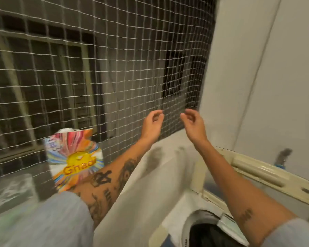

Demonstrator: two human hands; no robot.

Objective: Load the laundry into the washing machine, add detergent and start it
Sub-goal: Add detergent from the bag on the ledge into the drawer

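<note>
Hovering empty hands (152, 124), machine rim (257, 168) below

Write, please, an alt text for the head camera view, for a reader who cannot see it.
Two bare hands, left hand and right hand, reach up empty toward a string net over the raised lid of a top-loading washing machine. A colourful detergent packet stands at left; dark laundry shows in the drum.

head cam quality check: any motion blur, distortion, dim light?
Head view: motion blur smears the detergent packet and the left sleeve; both hands are soft-edged; wide-angle bend bows the netting; light is dim and warm, no glare; washer drum dark.
</note>
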